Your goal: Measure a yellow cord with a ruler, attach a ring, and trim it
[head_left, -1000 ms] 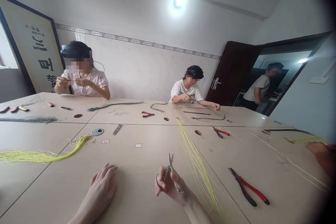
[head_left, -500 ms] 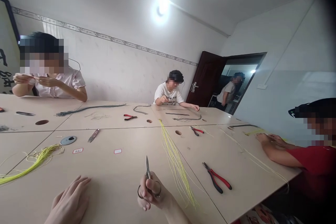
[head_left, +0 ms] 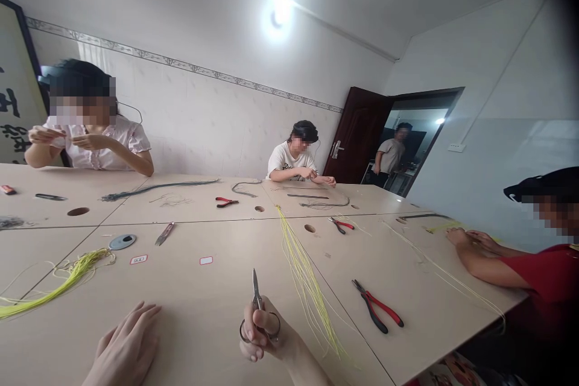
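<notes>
My right hand [head_left: 266,335] is wrapped round a pair of small scissors [head_left: 257,286], its fingers in the ring handles and the blades pointing up and away, closed together. To the left, my left hand [head_left: 129,344] lies flat on the table [head_left: 199,325], fingers stretched out, holding nothing. A long bundle of yellow-green cords [head_left: 307,280] spreads over the table just right of the scissors. Farther right lie red-and-black pliers [head_left: 377,306] with their handles apart. Another yellow-green cord bundle [head_left: 67,280] rests at the left, beyond my left hand.
Co-workers sit at the far left [head_left: 108,145], far middle [head_left: 294,160] and right [head_left: 538,265]. A person [head_left: 389,154] stands in the doorway. Thread snips [head_left: 164,234], a grey disc [head_left: 122,242], smaller pliers [head_left: 341,225] and dark cord bundles [head_left: 158,189] lie about. The tabletop has round holes.
The view has shifted slightly, while both my hands keep their poses. The far middle co-worker's hands have come together. The person in the doorway has straightened up and turned.
</notes>
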Available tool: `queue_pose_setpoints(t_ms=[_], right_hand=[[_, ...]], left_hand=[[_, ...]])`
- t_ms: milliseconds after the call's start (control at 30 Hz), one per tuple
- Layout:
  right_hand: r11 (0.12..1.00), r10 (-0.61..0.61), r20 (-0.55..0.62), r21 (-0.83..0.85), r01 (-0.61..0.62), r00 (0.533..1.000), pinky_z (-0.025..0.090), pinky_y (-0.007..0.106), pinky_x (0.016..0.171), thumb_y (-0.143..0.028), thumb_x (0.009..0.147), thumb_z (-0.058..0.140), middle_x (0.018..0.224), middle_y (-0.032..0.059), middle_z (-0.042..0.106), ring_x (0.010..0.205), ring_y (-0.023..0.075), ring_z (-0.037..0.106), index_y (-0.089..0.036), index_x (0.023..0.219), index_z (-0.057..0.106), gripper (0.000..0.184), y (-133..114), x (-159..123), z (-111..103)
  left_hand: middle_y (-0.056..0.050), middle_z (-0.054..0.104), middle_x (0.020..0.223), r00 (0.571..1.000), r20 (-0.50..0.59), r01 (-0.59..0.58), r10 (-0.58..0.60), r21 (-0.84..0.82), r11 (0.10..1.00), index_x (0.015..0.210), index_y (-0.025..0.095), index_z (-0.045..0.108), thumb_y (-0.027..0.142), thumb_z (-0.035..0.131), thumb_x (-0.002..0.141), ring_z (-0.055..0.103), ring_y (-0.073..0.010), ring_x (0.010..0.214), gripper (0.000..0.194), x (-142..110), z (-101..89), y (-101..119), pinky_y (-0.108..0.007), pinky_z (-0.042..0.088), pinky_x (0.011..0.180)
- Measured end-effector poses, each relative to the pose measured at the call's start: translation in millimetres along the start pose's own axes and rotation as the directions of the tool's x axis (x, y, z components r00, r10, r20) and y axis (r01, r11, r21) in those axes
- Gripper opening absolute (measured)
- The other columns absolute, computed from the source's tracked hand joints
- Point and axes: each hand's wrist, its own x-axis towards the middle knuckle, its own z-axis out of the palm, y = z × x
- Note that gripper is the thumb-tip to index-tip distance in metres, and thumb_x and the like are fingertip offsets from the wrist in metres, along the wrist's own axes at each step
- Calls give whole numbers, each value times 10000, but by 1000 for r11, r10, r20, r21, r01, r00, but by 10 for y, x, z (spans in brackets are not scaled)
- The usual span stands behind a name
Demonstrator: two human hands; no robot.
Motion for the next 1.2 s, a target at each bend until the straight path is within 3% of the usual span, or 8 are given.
queue_pose_setpoints(t_ms=[433,800,1200], right_hand=[[999,22,4,35,-22,1000,532,245,592,-359,928,546,867,22,633,671,98,606,-119,1008,601,258,268,104,-83],[996,66,46,52,-68,997,547,276,643,-347,925,552,946,42,632,747,121,621,-126,1062,590,263,310,92,-85],[997,26,62,67,-31,998,544,277,643,-355,925,550,949,43,628,747,121,617,-126,1065,588,271,337,79,-142]], left_hand=[[-82,537,1380,1000,-5,2,-3,-55,999,1236,172,559,138,301,903,361,-246,1380,422,-91,-141,127,-464,359,1082],[-104,554,1321,996,-82,-40,29,-144,989,1201,140,563,101,534,880,409,-268,1331,325,-139,-159,148,-515,381,1063],[-101,561,1304,995,-94,-48,31,-179,983,1187,137,569,114,541,887,415,-271,1322,302,-146,-158,155,-524,380,1061]])
